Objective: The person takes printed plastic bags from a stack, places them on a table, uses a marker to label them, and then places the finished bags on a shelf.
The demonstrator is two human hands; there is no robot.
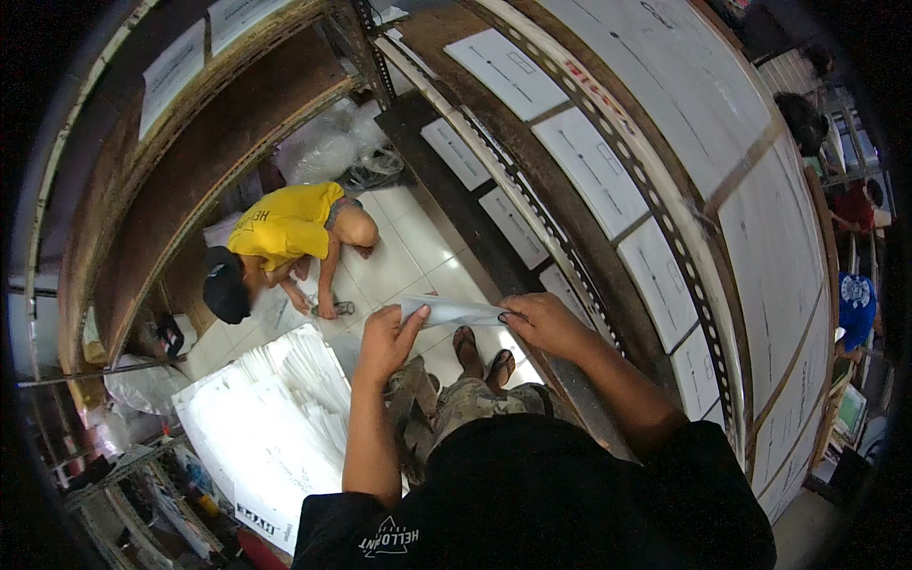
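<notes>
Between my two hands stretches a narrow, whitish, partly see-through strip (446, 312), like folded plastic film or paper; I cannot tell which. My left hand (385, 344) is closed on its left end, with the thumb on top. At the other end my right hand (540, 321) pinches it between thumb and fingers. Both hands are raised in front of my body, above the tiled floor. Left of my left forearm stands a thick stack of white paper sheets (280, 408), its upper edges fanned unevenly.
A person in a yellow shirt (290, 223) crouches on the floor at the far left, hands low by a small clear object (344, 309). Shelves with white-labelled boxes (598, 161) rise on the right. Wooden shelving (152, 199) curves along the left. Clear plastic bags (332, 142) lie behind the person.
</notes>
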